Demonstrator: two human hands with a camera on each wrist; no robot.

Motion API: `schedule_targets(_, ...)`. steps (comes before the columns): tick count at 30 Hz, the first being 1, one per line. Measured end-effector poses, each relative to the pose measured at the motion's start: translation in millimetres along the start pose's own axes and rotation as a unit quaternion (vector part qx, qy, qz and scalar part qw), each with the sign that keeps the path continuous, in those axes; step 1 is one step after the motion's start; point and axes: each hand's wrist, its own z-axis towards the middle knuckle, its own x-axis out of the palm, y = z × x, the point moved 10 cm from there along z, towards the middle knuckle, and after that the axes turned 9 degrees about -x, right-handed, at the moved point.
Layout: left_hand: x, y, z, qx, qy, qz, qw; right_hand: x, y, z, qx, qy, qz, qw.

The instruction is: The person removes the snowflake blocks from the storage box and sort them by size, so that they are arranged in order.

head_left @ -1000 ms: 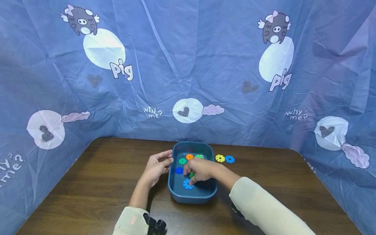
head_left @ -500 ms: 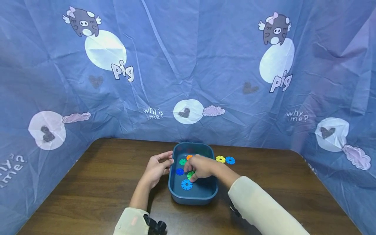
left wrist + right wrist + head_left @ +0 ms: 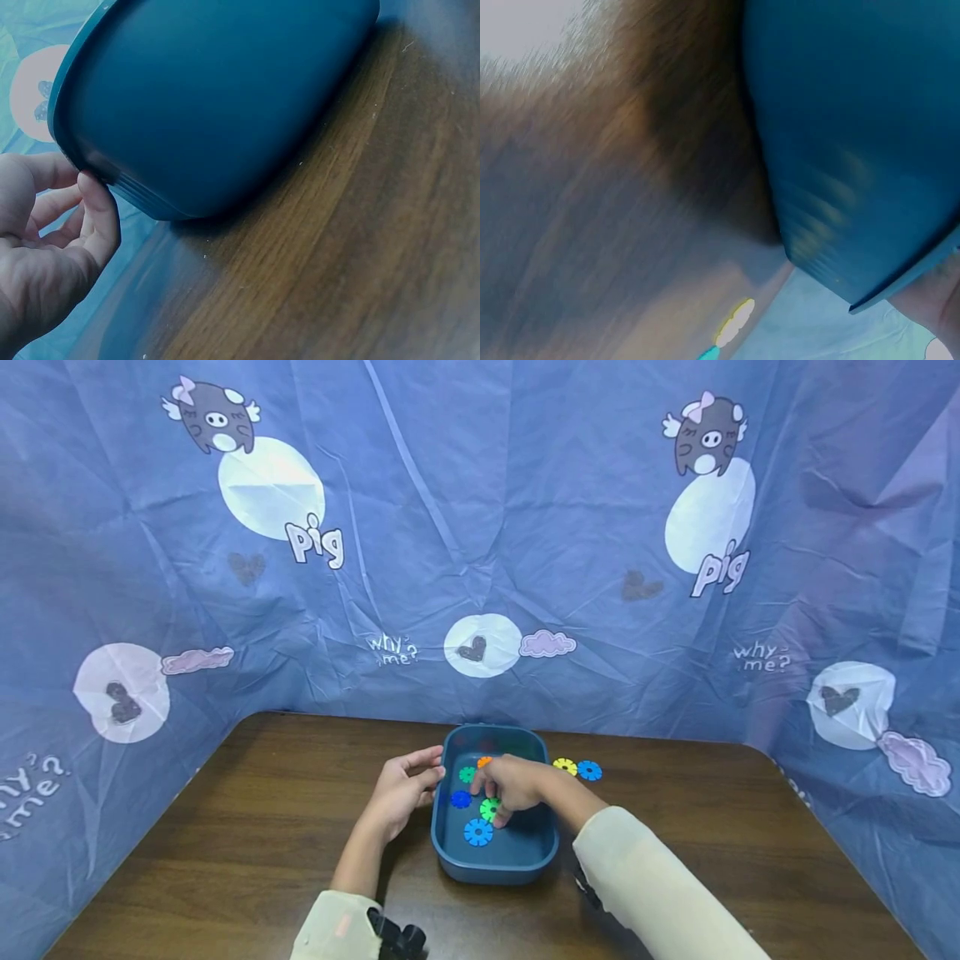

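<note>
A dark blue-green plastic bin (image 3: 495, 866) stands on the table with several flower-shaped plastic discs inside. At its left rim, my left hand (image 3: 397, 789) holds on with thumb and forefinger, the thumb (image 3: 97, 202) against the outer wall. Over the right rim reaches my right hand (image 3: 517, 785), fingers bent and spread down over a green disc (image 3: 490, 810). Its thumb tip is right at that disc's edge. Near it lie a light blue disc (image 3: 477, 832), a dark blue disc (image 3: 461, 799), a teal-green disc (image 3: 467, 774) and an orange disc (image 3: 484, 762), partly hidden.
Right of the bin, a yellow disc (image 3: 565, 767) and a blue disc (image 3: 589, 770) lie side by side on the brown wooden table (image 3: 262, 827). A blue cloth (image 3: 480, 568) with pig prints hangs behind the table's far edge.
My right thumb has come off the light blue disc and moved to the green one, which shows more now. The light blue disc has shifted slightly left. My left hand stays put.
</note>
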Motion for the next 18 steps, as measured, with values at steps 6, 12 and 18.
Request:
schedule_targets(6, 0.1, -0.4, -1.0, 0.000, 0.000, 0.003, 1.0000, -0.7, -1.4, -0.6, 0.005, -0.007, 0.015, 0.9999)
schedule_targets(12, 0.5, -0.8, -1.2, 0.000, 0.001, 0.004, 1.0000, -4.8, 0.9, 0.3, -0.021, -0.027, 0.018, 0.9992)
schedule_targets(18, 0.4, -0.1, -1.0, -0.001, 0.003, 0.000, 1.0000, -11.9, 5.3, -1.6, -0.055, -0.039, 0.048, 0.9966)
